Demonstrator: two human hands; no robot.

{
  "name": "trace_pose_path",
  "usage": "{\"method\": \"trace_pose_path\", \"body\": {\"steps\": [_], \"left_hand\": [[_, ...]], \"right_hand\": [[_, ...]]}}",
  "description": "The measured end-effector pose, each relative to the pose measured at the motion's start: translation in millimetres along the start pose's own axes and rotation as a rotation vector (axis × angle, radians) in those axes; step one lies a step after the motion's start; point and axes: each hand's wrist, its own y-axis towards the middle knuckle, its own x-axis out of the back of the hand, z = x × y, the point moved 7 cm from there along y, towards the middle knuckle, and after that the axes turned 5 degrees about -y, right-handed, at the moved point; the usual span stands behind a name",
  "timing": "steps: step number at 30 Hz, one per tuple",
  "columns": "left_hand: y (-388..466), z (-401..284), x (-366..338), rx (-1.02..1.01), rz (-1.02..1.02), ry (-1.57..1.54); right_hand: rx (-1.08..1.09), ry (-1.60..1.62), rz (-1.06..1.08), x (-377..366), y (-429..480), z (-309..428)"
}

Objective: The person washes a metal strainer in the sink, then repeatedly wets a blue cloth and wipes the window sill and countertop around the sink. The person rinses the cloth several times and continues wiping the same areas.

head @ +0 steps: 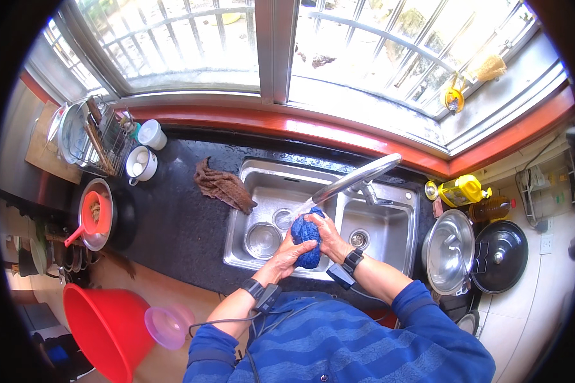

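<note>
A wet-looking, bunched blue cloth (305, 235) is gripped between my two hands over the left bowl of a steel double sink (263, 179). My left hand (287, 255) presses it from the left side, and my right hand (331, 235) clasps it from the right. Just above the cloth ends the chrome faucet (357, 177), with water running from its spout. In the left bowl sits a round metal basin (263, 241), beside the drain. A crumpled brown cloth (223, 185) lies on the counter, one end over the sink's left rim.
On the left are a wire dish rack (109, 143), a white mug with eggs (141, 163) and a red strainer (96, 213) in a metal bowl. To the right stand a yellow jug (462, 190), a large steel bowl (448, 251) and a black lid (500, 257). A red tub (108, 330) is at lower left.
</note>
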Motion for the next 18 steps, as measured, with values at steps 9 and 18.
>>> {"method": "trace_pose_path", "body": {"steps": [9,18], "left_hand": [[23.8,9.7,22.0,0.117,0.018,0.454],[36.1,13.6,32.8,0.306,-0.091,1.365]], "right_hand": [[0.060,-0.352,0.006,9.2,36.6,-9.0],[0.005,-0.665,-0.036,24.3,41.4,-27.8]]}}
